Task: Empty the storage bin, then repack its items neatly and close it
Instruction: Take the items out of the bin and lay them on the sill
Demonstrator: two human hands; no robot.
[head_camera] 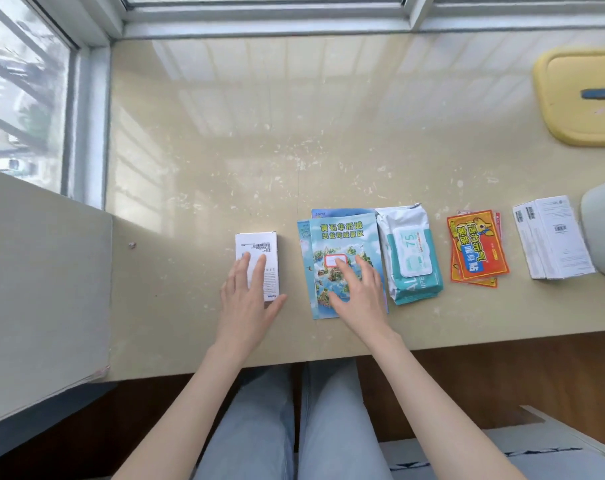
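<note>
Left hand (249, 303): fingers flat on white box (256, 244), no grasp | right hand (358, 292): fingers spread, pressing on brochure stack (342, 233), just right of box | wipes pack (412, 258), orange packets (478, 251), white slips (550, 237): row further right | yellow lid (581, 98): well apart, far right.

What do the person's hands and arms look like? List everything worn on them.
The left hand and right hand are bare: no gloves, rings, watch or bracelet can be seen. No sleeve shows anywhere up to the frame's lower edge, and there are no visible markings. The only clothing in view is light blue jeans on the legs below.
</note>
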